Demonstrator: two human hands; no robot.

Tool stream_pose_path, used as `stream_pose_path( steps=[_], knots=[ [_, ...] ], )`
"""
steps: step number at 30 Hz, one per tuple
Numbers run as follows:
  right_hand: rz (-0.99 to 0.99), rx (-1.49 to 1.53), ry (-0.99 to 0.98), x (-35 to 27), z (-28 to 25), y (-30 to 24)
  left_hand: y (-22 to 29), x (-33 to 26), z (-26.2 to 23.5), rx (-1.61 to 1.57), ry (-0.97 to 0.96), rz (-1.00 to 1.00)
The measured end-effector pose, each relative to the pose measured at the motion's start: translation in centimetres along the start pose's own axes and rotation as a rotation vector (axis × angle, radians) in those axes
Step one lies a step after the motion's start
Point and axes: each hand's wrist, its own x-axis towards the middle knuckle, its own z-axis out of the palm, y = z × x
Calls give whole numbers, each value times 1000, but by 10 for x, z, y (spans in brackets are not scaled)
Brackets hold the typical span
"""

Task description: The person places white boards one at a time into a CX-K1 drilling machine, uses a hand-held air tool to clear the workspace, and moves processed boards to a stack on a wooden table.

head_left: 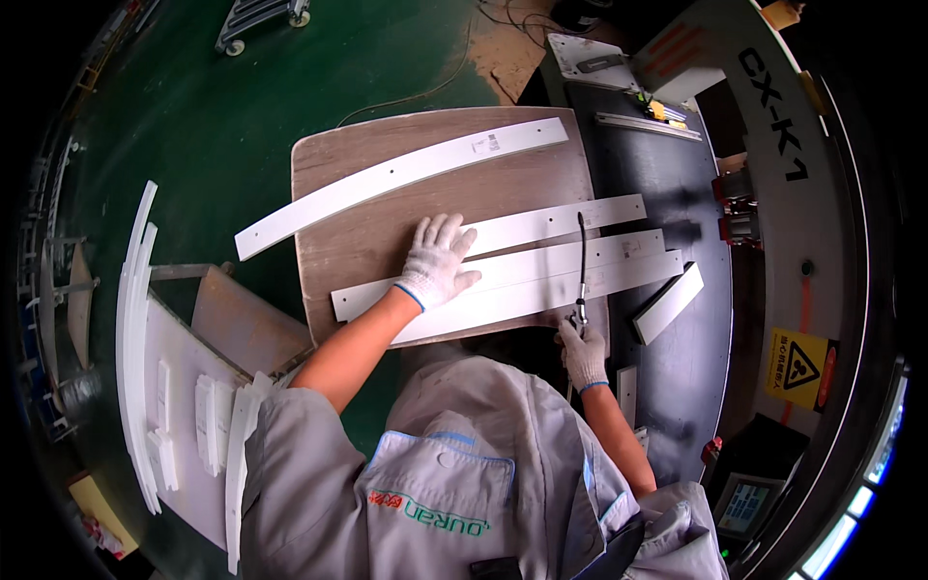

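Brown wood-grain table [377, 234], glossy green floor [222, 126] far left; white-knit-gloved left hand [437, 263] spread loosely on long, smooth white boards [522, 292], gloved right hand [583, 356] grasping a slender black-and-silver tool [582, 292].

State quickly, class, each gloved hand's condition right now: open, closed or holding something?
Left hand: open, resting on white boards.
Right hand: closed, holding a long-nozzled tool.
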Motion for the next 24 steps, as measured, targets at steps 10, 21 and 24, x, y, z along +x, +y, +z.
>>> stream_pose_path(
  steps=[10,21,24],
  knots=[
    [-207,-476,192,22,61,-27,47,53,35,79,-88,170],
    [-165,-226,309,50,34,-30,96,92,-10,363,-630,244],
    [-112,-178,296,71,11,-54,103,130,-1,359,-599,272]
  ],
)
